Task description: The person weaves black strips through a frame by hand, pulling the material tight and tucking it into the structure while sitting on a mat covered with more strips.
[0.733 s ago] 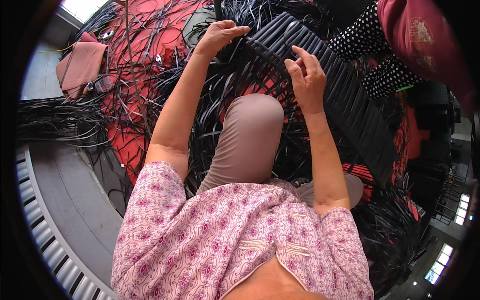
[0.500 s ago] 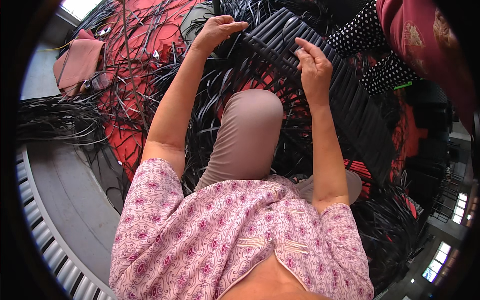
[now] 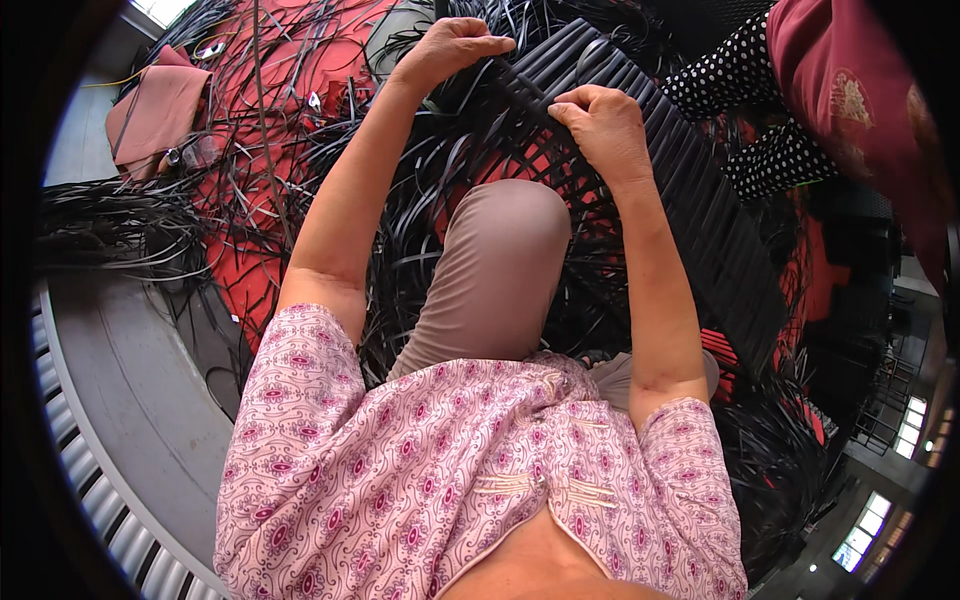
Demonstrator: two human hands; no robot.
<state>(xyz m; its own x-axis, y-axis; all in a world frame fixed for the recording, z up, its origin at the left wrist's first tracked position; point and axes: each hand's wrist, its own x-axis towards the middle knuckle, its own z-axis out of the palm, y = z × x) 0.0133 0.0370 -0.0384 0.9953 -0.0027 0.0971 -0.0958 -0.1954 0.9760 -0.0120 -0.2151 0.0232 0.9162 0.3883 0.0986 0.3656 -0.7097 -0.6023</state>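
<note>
A long black frame (image 3: 690, 190), wrapped with rows of parallel flat strips, slants from the top middle down to the right beyond my knees. At its upper left corner my left hand (image 3: 455, 52) is closed in a pinch, thumb and forefinger on a black plastic strip. My right hand (image 3: 608, 128) pinches at the frame's near edge, a short way to the right and lower. A dark strip (image 3: 527, 84) runs between the two sets of fingertips, close along that edge. Many loose black strips (image 3: 410, 220) hang and tangle beneath my arms and around my raised knee.
Red flooring (image 3: 285, 60) is strewn with strips. A pinkish-brown folded sheet (image 3: 158, 115) lies at the far left, near a bundle of strips (image 3: 110, 235). Beside me at left is a grey curved surface (image 3: 140, 370). Another person in dotted trousers (image 3: 725, 75) is close by at the upper right.
My right hand has come left and slightly down, from a raised, pointing shape to a pinch at the frame's edge. My left hand has shifted slightly right and up.
</note>
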